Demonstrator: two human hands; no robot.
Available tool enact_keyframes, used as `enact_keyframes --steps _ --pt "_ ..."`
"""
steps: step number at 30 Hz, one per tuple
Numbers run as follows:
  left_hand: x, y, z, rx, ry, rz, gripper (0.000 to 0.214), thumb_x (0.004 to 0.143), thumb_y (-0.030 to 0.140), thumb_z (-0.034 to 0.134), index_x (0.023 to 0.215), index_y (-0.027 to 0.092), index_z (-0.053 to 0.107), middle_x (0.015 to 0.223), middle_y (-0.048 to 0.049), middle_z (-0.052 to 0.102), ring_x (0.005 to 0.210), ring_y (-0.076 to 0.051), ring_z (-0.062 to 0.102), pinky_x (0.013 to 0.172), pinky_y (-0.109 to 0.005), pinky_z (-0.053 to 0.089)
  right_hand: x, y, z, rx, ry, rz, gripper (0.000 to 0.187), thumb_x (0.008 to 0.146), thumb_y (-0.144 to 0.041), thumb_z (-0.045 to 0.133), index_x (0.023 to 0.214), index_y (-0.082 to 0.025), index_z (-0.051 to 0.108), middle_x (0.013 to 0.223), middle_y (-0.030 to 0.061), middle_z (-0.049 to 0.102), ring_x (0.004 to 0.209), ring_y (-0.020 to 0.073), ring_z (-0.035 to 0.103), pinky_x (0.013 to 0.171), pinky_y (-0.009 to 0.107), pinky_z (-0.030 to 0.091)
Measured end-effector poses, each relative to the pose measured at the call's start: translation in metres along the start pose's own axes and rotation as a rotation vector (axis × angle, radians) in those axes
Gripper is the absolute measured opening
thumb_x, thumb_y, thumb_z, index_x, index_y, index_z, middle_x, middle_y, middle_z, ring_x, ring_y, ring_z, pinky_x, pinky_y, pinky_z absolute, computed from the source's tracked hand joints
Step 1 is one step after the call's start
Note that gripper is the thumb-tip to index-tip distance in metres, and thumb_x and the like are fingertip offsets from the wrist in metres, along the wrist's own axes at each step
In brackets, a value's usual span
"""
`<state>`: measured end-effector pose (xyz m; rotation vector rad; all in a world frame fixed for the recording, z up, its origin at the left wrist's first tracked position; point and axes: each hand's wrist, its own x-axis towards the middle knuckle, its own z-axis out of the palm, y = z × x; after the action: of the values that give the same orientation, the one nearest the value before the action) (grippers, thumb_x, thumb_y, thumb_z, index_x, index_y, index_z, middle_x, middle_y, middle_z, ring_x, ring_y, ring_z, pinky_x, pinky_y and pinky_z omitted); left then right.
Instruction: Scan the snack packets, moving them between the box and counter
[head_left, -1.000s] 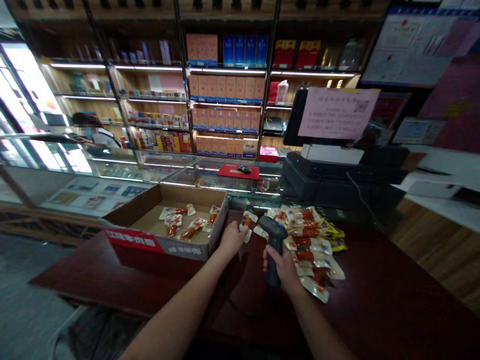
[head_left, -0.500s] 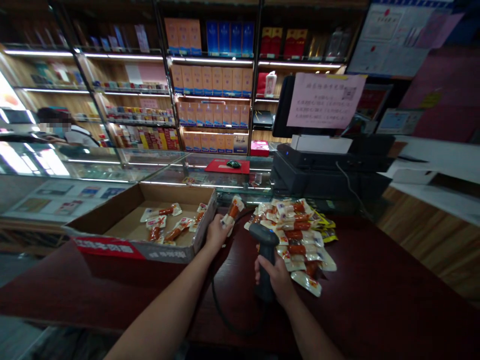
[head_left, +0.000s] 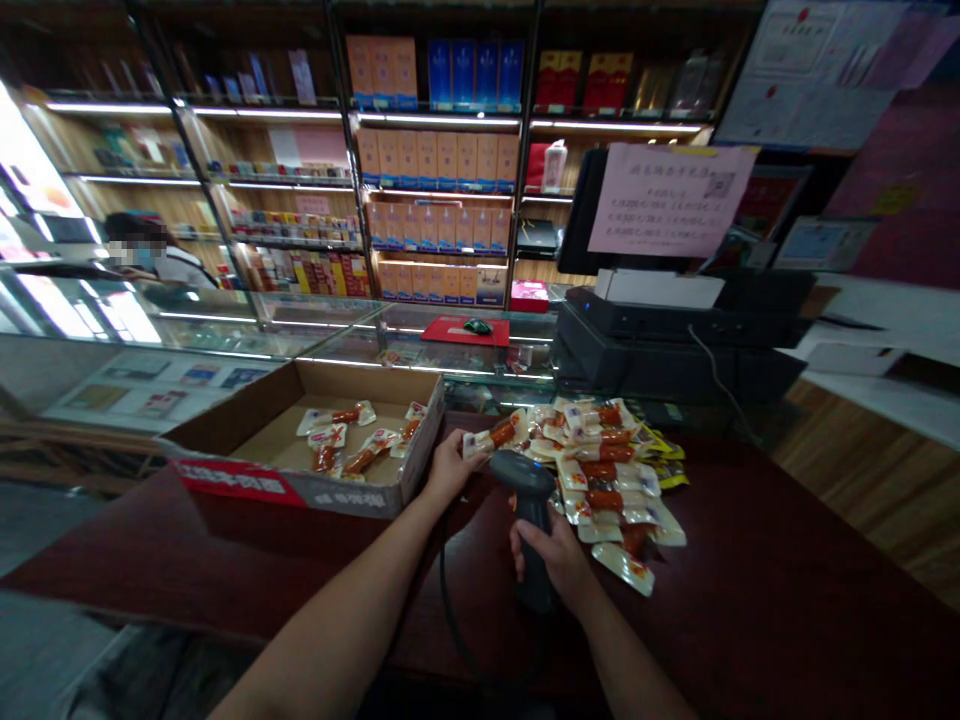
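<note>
My left hand point(head_left: 453, 466) pinches one end of a packaged sausage point(head_left: 501, 434), a reddish-brown stick in a clear and white wrapper. Its far end reaches the left side of a pile of similar packaged sausages point(head_left: 604, 470) on the table. A dark handheld barcode scanner point(head_left: 534, 530) stands upright in my right hand point(head_left: 555, 552), its head level with the near side of the pile. To the left of my left hand, a shallow cardboard box point(head_left: 300, 490) holds several more of these packages.
The dark red table point(head_left: 420, 600) carries the box, the pile and the scanner's cable point(head_left: 444, 580). Yellow packets point(head_left: 670, 462) lie behind the pile. Beyond are a glass counter point(head_left: 360, 340), a mouse point(head_left: 478, 327) and a monitor point(head_left: 581, 215). A person point(head_left: 184, 266) is at the far left.
My left hand has moved the packaged sausage right, to the pile's edge, and turned it from steep to flatter. My right hand keeps hold of the scanner. The view has shifted slightly.
</note>
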<state>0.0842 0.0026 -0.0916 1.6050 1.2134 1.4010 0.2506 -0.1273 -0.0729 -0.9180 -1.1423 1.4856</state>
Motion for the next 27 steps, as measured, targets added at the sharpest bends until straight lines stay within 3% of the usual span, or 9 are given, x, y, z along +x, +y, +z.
enact_keyframes --steps 7,13,18,23,27 --pt "-0.004 0.008 -0.001 0.121 0.057 0.047 0.024 0.061 0.029 0.067 0.076 0.018 0.052 0.073 -0.0026 0.063 0.066 -0.016 0.058 0.060 -0.027 0.044 -0.002 -0.002 0.001 0.013 0.008 -0.022 0.038 0.073 -0.041 0.064 0.098 -0.018 0.047 0.057 -0.0061 0.056 0.039 0.0084 0.049 0.038 0.021 0.045" --pt "-0.006 0.013 0.000 0.075 0.075 -0.009 0.025 0.060 0.030 0.067 0.074 0.018 0.051 0.067 0.0018 0.058 0.064 -0.014 0.056 0.061 -0.025 0.043 -0.001 0.001 0.001 0.033 0.009 -0.030 0.038 0.072 -0.042 0.064 0.097 -0.017 0.049 0.057 -0.0055 0.056 0.038 0.0084 0.049 0.037 0.021 0.045" --pt "-0.014 0.049 -0.007 0.105 0.161 -0.005 0.022 0.064 0.030 0.065 0.075 0.018 0.050 0.065 0.0034 0.056 0.062 -0.013 0.053 0.060 -0.023 0.041 0.002 -0.007 0.012 0.060 -0.034 -0.050 0.039 0.072 -0.043 0.065 0.098 -0.017 0.050 0.056 -0.0052 0.057 0.036 0.0080 0.048 0.035 0.021 0.044" --pt "-0.019 0.092 -0.049 0.212 0.396 0.074 0.028 0.064 0.039 0.066 0.078 0.019 0.052 0.067 0.0026 0.056 0.063 -0.014 0.053 0.058 -0.023 0.040 0.007 -0.031 0.041 0.056 -0.152 -0.093 0.035 0.070 -0.040 0.066 0.091 -0.018 0.049 0.056 -0.0043 0.058 0.037 0.0087 0.049 0.036 0.021 0.043" --pt "-0.021 0.097 -0.103 0.365 0.564 0.044 0.030 0.064 0.043 0.064 0.078 0.018 0.053 0.065 0.0023 0.056 0.061 -0.015 0.053 0.056 -0.024 0.038 0.018 -0.043 0.070 0.063 -0.225 -0.086 0.032 0.068 -0.036 0.066 0.089 -0.017 0.050 0.052 -0.0051 0.057 0.035 0.0089 0.049 0.034 0.021 0.043"
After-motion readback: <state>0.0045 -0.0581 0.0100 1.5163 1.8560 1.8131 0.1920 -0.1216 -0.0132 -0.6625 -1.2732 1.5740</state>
